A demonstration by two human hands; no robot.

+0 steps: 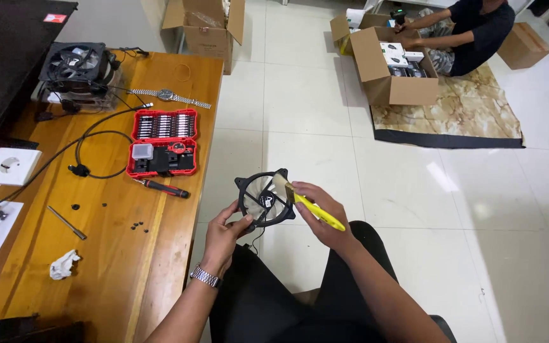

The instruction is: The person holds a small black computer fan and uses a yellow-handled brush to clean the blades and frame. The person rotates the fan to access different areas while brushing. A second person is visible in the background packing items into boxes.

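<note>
Left hand [223, 234]: fingers clamping fan [264, 198] rim, steadying it over lap, off the desk [154, 248].
Right hand [320, 213]: fingers closed round yellow brush [316, 211], bristles meeting blades.
Bit case [162, 142]: lying open within reach.

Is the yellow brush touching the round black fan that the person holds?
Touching. The head view shows the brush, in the right hand, with its bristles laid against the fan, which the left hand holds.
</note>
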